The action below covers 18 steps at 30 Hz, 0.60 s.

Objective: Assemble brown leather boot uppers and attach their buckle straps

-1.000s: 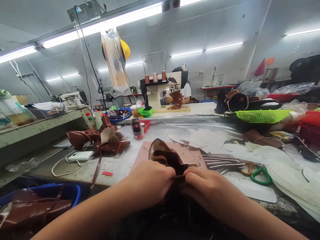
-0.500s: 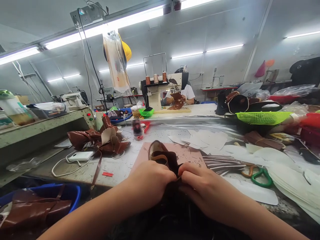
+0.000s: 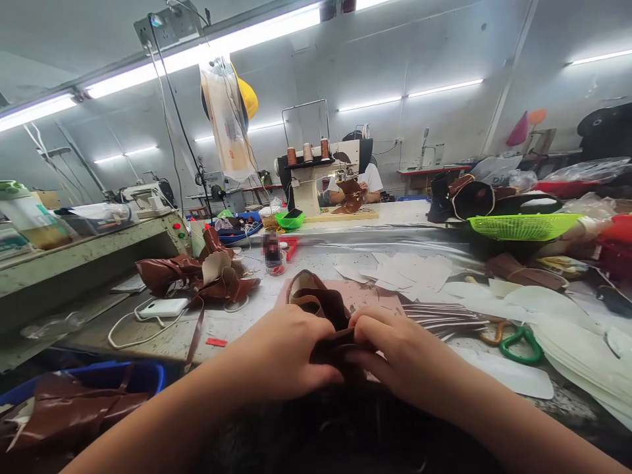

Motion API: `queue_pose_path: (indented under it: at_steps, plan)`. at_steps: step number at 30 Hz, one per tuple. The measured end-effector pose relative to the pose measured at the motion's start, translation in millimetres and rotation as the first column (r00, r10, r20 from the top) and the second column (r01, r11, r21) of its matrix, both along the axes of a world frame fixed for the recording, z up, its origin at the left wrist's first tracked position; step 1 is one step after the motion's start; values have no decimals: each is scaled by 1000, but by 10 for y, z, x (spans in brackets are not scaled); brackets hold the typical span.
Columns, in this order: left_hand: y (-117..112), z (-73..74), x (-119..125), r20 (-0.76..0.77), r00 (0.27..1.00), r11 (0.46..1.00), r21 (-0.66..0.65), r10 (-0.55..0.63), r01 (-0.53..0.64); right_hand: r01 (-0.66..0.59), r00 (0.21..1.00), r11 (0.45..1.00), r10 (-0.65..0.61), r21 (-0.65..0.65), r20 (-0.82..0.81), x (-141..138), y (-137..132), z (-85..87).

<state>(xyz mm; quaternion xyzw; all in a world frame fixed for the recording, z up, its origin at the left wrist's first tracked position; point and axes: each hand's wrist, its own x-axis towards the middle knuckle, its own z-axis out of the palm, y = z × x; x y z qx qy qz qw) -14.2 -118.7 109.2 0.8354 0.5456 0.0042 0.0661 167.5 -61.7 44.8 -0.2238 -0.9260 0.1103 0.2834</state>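
A dark brown leather piece (image 3: 332,301), curled and with a pale lining, rises above my hands near the table's front edge. It looks like a shoe or boot upper. My left hand (image 3: 291,349) grips its near left edge, thumb below and fingers on top. Close beside it, my right hand (image 3: 395,349) pinches the same piece between thumb and fingers. The lower part of the leather is lost in shadow and behind the hands. Beneath and beyond it lies a pink board (image 3: 378,299).
Green-handled scissors (image 3: 521,345), striped strips (image 3: 444,315) and white cut sheets (image 3: 573,342) lie to the right. Brown leather pieces (image 3: 222,280) and a white power bank (image 3: 162,307) are at left. A blue bin (image 3: 157,378) stands lower left. Someone sits behind a sewing machine (image 3: 309,191).
My left thumb has moved down, away from the fingers, and my hands have risen slightly. The edge of the leather between them now shows more. The view has shifted slightly.
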Motion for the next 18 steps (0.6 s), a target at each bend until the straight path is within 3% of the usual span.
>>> queue_pose_path:
  at_steps: [18]
  plan:
    - [133,-31,40,29,999,995,95,-22,19,14,995,999,-17,-28,-96,-2,97,-5]
